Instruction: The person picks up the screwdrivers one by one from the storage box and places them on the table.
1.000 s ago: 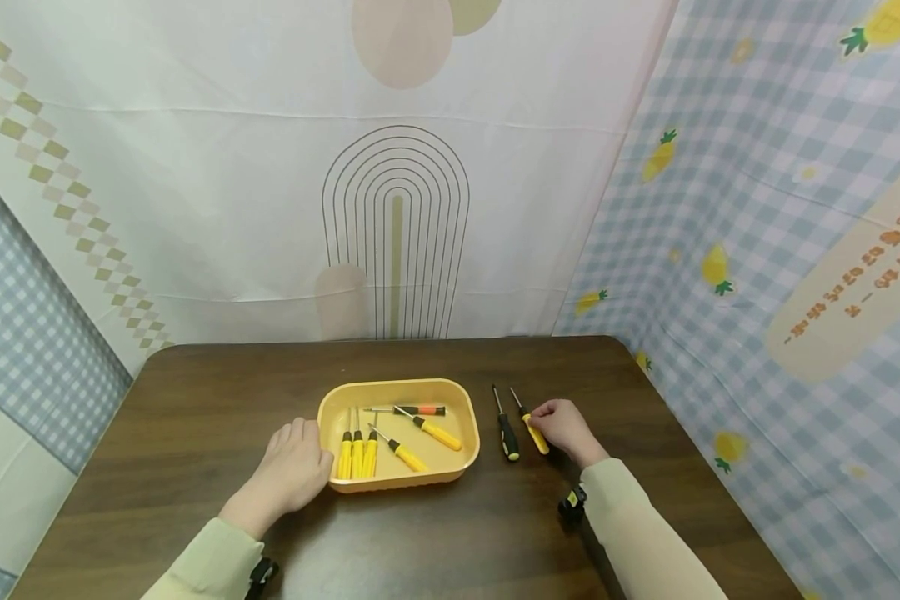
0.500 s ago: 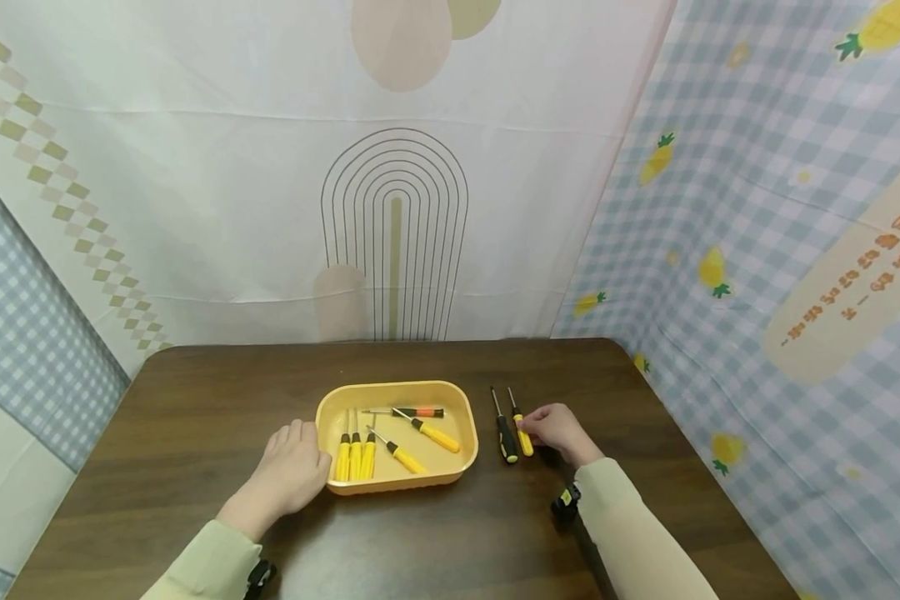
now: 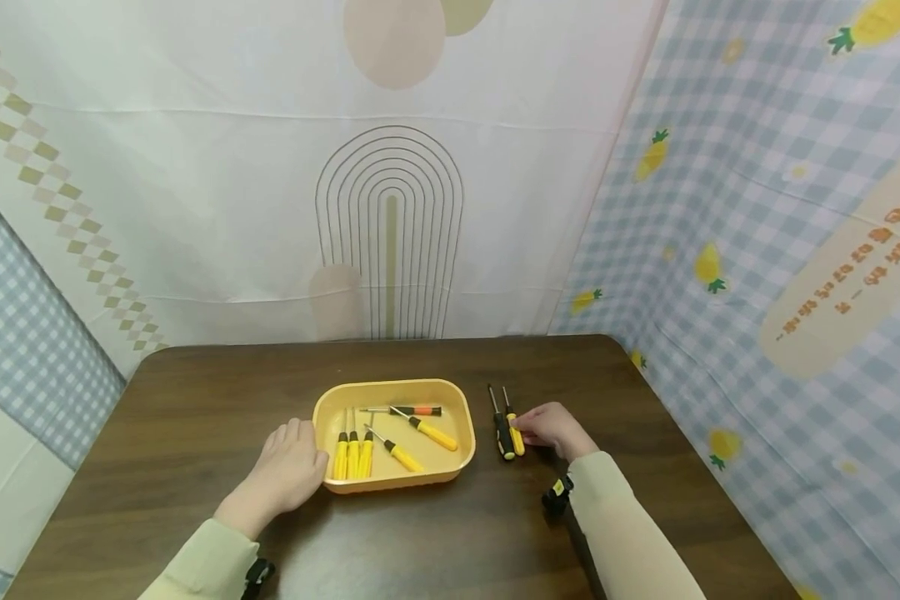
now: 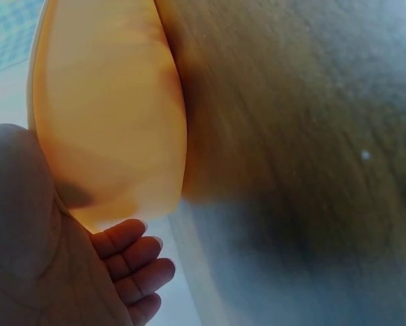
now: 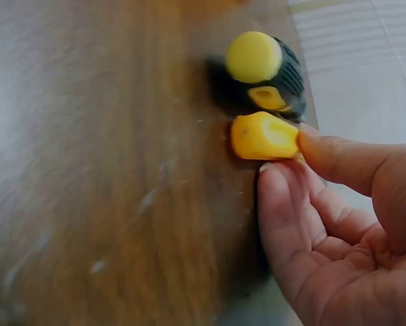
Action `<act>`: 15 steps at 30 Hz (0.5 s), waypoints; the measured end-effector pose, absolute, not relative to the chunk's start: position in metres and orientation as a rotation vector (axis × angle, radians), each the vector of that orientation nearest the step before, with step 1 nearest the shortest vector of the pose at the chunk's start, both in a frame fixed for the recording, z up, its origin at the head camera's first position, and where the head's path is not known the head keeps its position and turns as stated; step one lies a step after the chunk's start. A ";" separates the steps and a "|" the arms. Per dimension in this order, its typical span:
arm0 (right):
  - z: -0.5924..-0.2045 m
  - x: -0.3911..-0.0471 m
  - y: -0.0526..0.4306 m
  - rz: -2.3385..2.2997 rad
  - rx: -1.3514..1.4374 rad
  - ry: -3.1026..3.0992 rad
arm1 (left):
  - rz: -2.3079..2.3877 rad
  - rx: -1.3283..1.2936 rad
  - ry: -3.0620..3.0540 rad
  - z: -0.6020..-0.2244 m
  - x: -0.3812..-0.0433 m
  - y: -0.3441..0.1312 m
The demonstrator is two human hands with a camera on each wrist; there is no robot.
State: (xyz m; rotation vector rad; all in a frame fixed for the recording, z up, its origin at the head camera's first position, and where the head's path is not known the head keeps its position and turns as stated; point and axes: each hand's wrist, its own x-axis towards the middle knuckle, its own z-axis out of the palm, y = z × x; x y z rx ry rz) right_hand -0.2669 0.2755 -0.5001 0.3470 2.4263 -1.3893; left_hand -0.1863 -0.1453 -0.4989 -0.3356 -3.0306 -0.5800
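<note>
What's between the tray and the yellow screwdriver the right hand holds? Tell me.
A strip of table, then the black screwdriver; the head view shows both.

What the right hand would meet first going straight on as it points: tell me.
Past the yellow screwdriver it pinches, the right hand would most likely meet the black-handled screwdriver right beside it; whether the two touch is unclear.

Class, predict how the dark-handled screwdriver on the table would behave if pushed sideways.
The dark-handled screwdriver would probably stay stiff, given its straight metal shaft. Its rounded handle may roll, though the yellow screwdriver beside it could check that on one side.
</note>
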 end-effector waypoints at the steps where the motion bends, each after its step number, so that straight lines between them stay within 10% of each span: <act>1: -0.500 -0.267 0.275 -1.382 0.357 2.428 | -0.585 -0.337 -3.032 -0.499 -0.187 -0.146; 15: -0.502 -0.271 0.276 -1.413 0.415 2.381 | -0.609 -0.318 -3.061 -0.497 -0.189 -0.146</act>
